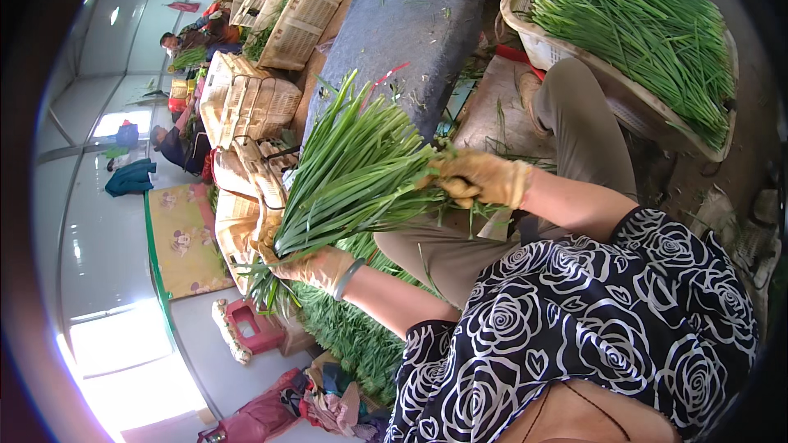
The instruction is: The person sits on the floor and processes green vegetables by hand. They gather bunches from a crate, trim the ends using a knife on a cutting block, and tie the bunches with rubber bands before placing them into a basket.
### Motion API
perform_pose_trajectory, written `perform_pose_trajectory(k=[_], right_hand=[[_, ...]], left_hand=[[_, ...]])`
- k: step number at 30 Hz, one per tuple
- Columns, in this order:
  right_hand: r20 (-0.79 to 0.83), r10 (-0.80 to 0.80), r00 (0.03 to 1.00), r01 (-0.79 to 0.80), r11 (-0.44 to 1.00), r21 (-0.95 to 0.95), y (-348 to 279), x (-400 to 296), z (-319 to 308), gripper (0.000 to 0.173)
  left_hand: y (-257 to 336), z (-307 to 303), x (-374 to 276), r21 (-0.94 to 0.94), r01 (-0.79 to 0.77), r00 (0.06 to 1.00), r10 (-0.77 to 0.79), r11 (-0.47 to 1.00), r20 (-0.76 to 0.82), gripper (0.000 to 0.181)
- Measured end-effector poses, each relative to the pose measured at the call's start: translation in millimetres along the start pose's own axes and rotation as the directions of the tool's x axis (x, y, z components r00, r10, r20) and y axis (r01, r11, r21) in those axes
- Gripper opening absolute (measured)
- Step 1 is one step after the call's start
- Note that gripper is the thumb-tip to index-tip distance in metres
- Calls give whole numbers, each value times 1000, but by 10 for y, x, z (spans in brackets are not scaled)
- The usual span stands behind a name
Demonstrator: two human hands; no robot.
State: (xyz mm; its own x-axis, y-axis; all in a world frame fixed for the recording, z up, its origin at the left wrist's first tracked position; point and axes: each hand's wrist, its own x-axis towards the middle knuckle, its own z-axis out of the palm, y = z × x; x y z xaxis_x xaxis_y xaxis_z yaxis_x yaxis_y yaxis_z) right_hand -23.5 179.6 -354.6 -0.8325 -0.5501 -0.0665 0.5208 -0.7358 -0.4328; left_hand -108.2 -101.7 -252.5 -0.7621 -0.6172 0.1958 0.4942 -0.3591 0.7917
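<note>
A large bunch of garlic chives (pixel 363 172) lies across the space before me, its pale stem ends towards the right and its leaf tips towards the left. My left hand (pixel 314 267), in a stained glove with a grey-green band at the wrist, is closed around the leafy end. At the stem end, my right hand (pixel 480 178) has its gloved fingers curled against the stalks; part of its grip is hidden. Below the bunch, a heap of more chives (pixel 351 320) spreads beside my left leg.
A bench with a blue-grey cloth cover (pixel 400 43) bears leaf scraps and a red strip. To the right stands a white plastic crate (pixel 554 49) heaped with chives (pixel 640 31). Plastic baskets (pixel 246 104) line the left; people (pixel 184 144) sit beyond. A pink stool (pixel 255 326) is nearby.
</note>
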Motion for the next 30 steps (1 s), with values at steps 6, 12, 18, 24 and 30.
perform_pose_trajectory(k=[6,12,18,24,30], right_hand=[[275,-95,957,-64,853,518,-281,-551,-235,25],[-95,-260,961,252,678,690,-197,-584,-373,24],[-108,5,994,49,867,495,-101,-589,-245,39],[-179,208,962,-182,972,148,164,169,483,35],[73,304,950,-312,931,187,70,-71,240,34]], left_hand=[[105,53,-32,112,27,992,-13,993,-127,48],[102,-104,51,167,66,985,-37,984,-170,47],[130,-86,-61,173,75,973,-35,982,-228,46],[90,195,-292,86,72,989,-60,994,-137,39],[146,-180,-100,-50,170,985,-170,984,2,44]])
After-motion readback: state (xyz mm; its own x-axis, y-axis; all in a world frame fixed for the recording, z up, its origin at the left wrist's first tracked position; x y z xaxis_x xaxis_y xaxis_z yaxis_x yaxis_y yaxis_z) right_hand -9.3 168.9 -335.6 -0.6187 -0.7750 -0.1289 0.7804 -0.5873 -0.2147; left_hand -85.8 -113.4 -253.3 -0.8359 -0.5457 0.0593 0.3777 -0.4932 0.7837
